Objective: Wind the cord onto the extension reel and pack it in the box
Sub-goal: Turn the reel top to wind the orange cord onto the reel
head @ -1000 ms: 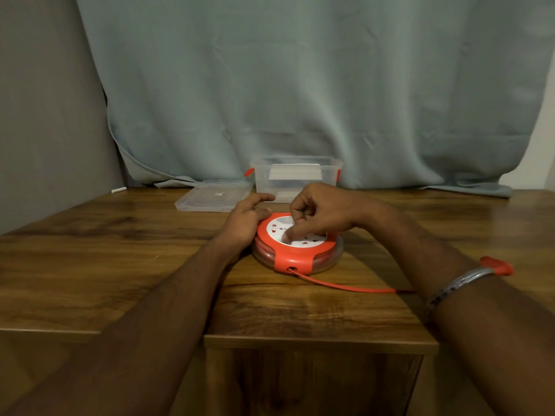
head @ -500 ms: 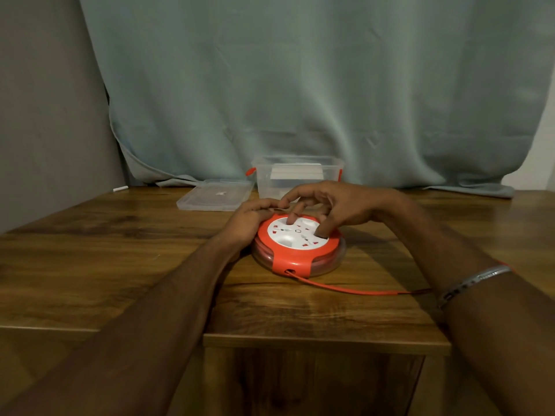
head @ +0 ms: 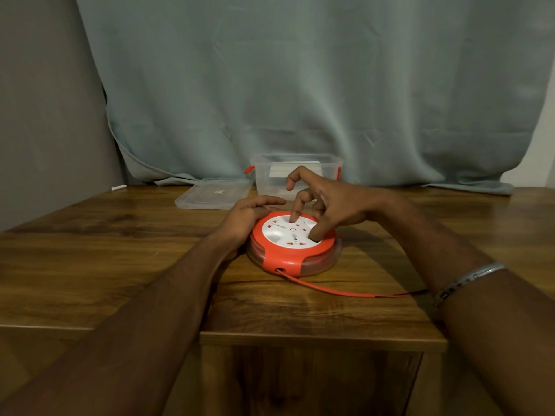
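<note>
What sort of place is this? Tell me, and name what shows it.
Probably a room in a home, not a workshop: a wooden table, a pale curtain hanging behind it, and a clear plastic box by a household extension reel.

The cord (head: 345,291) runs under the right forearm (head: 468,283), its end hidden; the hand (head: 333,205) covers part of the box (head: 264,175).

A room in a home: a pale grey-green curtain (head: 300,85) hangs across the back wall, its hem pooling on the far edge of a wood-grain table (head: 90,250). A plain grey wall (head: 45,100) closes in the table's left side.
</note>
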### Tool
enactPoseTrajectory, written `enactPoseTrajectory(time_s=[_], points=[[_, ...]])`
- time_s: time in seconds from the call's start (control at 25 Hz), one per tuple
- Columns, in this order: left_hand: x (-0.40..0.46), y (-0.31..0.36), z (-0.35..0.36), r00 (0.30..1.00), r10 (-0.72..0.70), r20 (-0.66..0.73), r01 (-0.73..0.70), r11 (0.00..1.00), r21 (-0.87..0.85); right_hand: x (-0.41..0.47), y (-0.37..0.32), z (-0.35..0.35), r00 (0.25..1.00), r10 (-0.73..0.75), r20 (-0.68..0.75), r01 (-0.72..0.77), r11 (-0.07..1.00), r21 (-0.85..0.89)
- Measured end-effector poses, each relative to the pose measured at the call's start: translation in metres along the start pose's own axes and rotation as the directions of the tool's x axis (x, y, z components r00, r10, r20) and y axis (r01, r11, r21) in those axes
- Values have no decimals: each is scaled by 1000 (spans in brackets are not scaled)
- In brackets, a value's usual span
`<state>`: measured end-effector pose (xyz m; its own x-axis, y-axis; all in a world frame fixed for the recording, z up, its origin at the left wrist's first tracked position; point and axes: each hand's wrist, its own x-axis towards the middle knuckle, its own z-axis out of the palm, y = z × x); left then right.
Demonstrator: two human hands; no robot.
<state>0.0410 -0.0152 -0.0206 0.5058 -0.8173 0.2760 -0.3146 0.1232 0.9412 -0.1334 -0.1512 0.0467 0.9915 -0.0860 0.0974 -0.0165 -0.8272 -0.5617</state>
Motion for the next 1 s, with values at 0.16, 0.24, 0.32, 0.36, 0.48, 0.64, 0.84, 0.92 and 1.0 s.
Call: enactPoseTrajectory(time_s=[0.16, 0.24, 0.32, 0.36, 0.48, 0.64, 0.84, 0.92, 1.0], points=[[-1, 1, 2, 1000, 8, -26, -9, 1000, -24, 2, 1, 6, 997, 29, -65, -35, 995, -88], [-1, 1, 3, 999, 17, -35, -18, 999, -35, 5, 0, 10, 995, 23, -99, -38, 987, -157], [-2, 2, 4, 999, 26, -39, -28, 999, -31, 8, -1, 13, 991, 2, -130, -32, 973, -227], [-2, 3, 5, 999, 27, -42, -29, 999, -29, 9, -2, 14, 991, -6, -136, -29, 967, -252], [-4, 5, 7, 999, 14, -52, -15, 1000, -22, 9, -4, 15, 990, -1, -138, -38, 960, -276], [-5, 7, 8, 998, -1, -66, 0, 1000, -13, 11, -4, 19, 985, 27, -168, -74, 956, -284], [-7, 9, 7, 998, -1, -68, 2, 1000, 18, 16, -6, 24, 979, 89, -185, -137, 954, -266], [-7, 8, 7, 997, 1, -75, 1, 1000, 24, 16, -8, 21, 980, 82, -180, -123, 965, -230], [-5, 7, 7, 997, 5, -82, -1, 999, 46, 13, -10, 14, 985, 28, -169, -62, 979, -194]])
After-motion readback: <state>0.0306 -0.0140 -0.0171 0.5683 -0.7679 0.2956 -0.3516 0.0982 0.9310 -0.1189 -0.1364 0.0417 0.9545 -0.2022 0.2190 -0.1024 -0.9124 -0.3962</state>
